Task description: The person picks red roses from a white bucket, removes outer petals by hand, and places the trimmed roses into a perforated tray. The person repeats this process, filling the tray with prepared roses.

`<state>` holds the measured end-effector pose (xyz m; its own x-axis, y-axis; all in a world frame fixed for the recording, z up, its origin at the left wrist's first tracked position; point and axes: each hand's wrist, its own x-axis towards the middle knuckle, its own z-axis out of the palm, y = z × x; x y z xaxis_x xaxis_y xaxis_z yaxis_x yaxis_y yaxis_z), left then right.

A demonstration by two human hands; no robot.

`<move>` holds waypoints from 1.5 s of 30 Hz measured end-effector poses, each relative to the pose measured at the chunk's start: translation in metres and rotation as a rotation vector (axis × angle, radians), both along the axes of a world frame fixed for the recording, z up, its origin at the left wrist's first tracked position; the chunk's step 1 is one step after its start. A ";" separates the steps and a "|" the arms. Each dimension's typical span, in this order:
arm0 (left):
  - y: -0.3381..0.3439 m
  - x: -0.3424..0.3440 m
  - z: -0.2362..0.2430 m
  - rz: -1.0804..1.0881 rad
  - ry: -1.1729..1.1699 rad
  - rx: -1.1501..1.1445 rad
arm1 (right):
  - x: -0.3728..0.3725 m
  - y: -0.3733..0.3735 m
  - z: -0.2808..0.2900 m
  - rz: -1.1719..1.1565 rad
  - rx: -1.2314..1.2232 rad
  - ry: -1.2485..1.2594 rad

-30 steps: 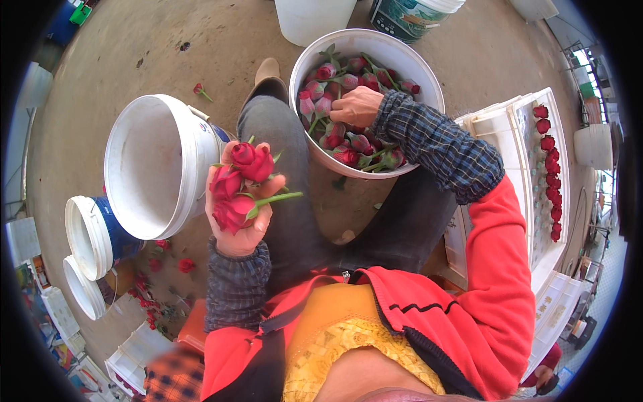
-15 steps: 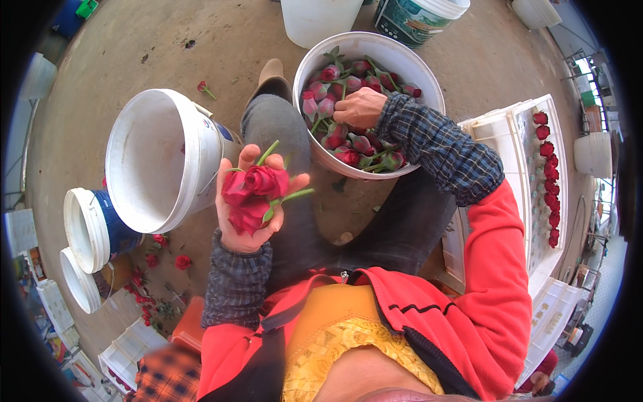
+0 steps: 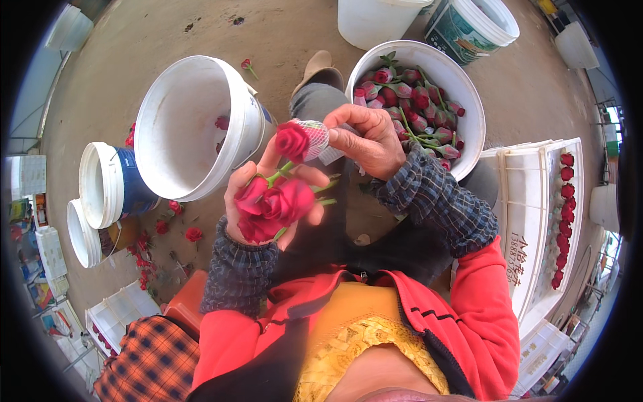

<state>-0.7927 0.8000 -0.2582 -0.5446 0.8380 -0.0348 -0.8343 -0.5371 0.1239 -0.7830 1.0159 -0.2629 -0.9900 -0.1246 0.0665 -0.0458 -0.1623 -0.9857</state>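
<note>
Cupped in my left hand [image 3: 236,191] are red roses [image 3: 273,206] with short green stems, lying across the palm and fingers. Just above them is another red rose [image 3: 292,142], its stem running down between the left fingers. A white mesh sleeve [image 3: 313,138] covers the right side of this bloom. My right hand [image 3: 372,142] pinches the end of that sleeve between thumb and fingertips. Beyond it stands a round white bucket [image 3: 471,110] holding many roses [image 3: 422,100], several of them in mesh sleeves.
On my left stands a large white bucket [image 3: 157,127] with a few red blooms inside, beside smaller buckets [image 3: 100,184]. Loose roses [image 3: 193,234] lie on the floor. At right, a white crate [image 3: 529,201] has a row of roses [image 3: 568,204] along it. More buckets [image 3: 469,30] stand ahead.
My right hand has come out of the rose bucket and moved left to my left hand, with a mesh-sleeved rose. The left hand still holds its roses. The view has shifted.
</note>
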 end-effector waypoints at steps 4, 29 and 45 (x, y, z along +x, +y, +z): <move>-0.007 -0.006 0.003 -0.028 0.025 0.158 | 0.001 -0.010 0.014 0.019 0.059 0.101; -0.003 -0.015 -0.017 0.124 0.023 0.233 | -0.027 0.118 -0.069 -0.431 -0.491 -0.409; 0.003 -0.011 -0.013 0.151 0.061 0.197 | -0.038 0.061 -0.034 -0.576 0.689 0.001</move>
